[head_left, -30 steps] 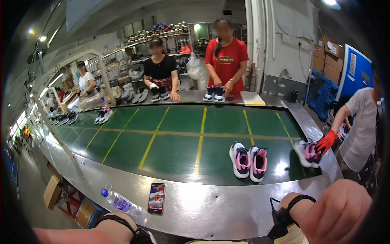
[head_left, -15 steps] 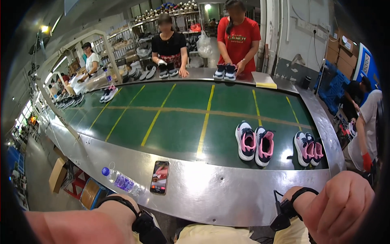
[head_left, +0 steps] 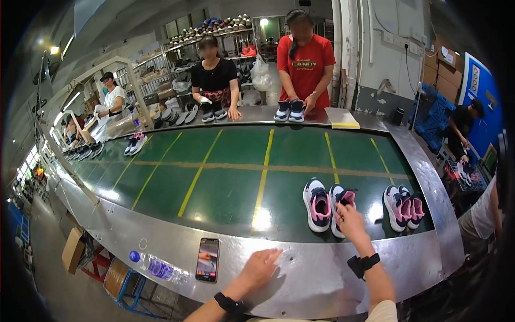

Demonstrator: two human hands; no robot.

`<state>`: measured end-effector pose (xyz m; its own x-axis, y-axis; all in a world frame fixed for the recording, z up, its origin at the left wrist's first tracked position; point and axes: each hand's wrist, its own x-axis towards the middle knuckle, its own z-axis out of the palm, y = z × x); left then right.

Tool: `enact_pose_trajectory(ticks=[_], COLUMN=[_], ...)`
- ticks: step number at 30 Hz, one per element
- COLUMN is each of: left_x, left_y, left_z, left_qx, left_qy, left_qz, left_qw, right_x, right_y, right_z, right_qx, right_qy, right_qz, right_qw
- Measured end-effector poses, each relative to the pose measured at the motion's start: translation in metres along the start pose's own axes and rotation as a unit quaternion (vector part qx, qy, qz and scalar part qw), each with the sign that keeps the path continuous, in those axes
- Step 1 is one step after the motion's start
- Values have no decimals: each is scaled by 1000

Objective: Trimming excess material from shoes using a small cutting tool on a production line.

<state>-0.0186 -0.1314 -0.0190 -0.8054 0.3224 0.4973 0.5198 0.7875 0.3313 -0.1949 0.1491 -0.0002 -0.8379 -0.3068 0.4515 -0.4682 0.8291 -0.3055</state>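
Note:
My right hand (head_left: pixel 351 222) reaches over the belt's near edge, its fingers bent in at the collar of a white, navy and pink sneaker (head_left: pixel 336 194), whose heel part it hides. Close on its left stands the matching sneaker (head_left: pixel 317 206), upright with its toe pointing away from me. My left hand (head_left: pixel 259 268) hovers low over the steel edge, holding nothing, its fingers stretched toward the right. Farther right, a second pair of the same sneakers (head_left: pixel 397 209) stands on the belt, apart from both hands.
A green conveyor belt (head_left: pixel 225 185) with yellow lines lies ahead. A phone (head_left: pixel 207 260) and a plastic bottle (head_left: pixel 156 266) lie on the near steel ledge (head_left: pixel 327 268). Across the belt, co-workers handle shoes, one in a red shirt (head_left: pixel 306 64). A paler sneaker pair (head_left: pixel 135 144) sits far left.
Both hands have moved forward from the lower corners. The right has reached a sneaker of the nearer pair; the left has come over the steel ledge. The view has shifted.

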Motion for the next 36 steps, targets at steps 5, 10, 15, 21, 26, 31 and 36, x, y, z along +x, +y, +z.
enact_pose_trajectory(ticks=[5,10,15,21,26,31,36], left_x=[-39,-36,-30,-30,-30,-31,-30], left_y=[19,17,19,18,19,22,22], left_z=[50,46,47,48,47,45,48], left_qx=[88,-2,-11,-23,-24,-25,-29], left_qy=[-57,-32,-29,-37,-46,-47,-46], left_qz=[-10,-84,-80,-84,-87,-91,-91], left_qw=[994,996,996,996,995,994,994], right_x=[-8,-5,-4,0,-1,-1,-1], right_y=[5,-9,-8,-11,-14,-20,-19], right_z=[41,31,26,25,27,27,33], right_qx=[-67,-62,-71,-50,-56,-67,-75], right_qy=[-91,-116,-121,-150,-146,-141,-135], right_qz=[7,-5,-16,-18,-20,-20,-31], right_qw=[994,991,990,987,988,987,988])
